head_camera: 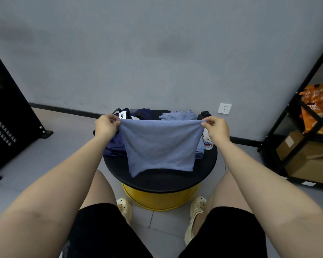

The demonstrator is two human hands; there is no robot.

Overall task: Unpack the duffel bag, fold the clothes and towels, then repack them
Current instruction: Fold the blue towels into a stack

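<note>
A blue-grey towel [159, 146] hangs spread out above the round black table [162, 178]. My left hand [106, 125] pinches its upper left corner and my right hand [215, 127] pinches its upper right corner. The towel's lower edge brushes the tabletop. Behind it lie dark navy clothes [114, 146] at the left, a crumpled blue-grey cloth [177, 115] at the back, and a black bag [123, 113] with a white label at the far edge. The towel hides most of the pile.
A white item with a bear print [207, 141] stands at the table's right edge. The table sits on a yellow drum base [160, 198]. A black shelf [304, 131] with cardboard boxes and orange packets is on the right, a black rack [9, 116] on the left.
</note>
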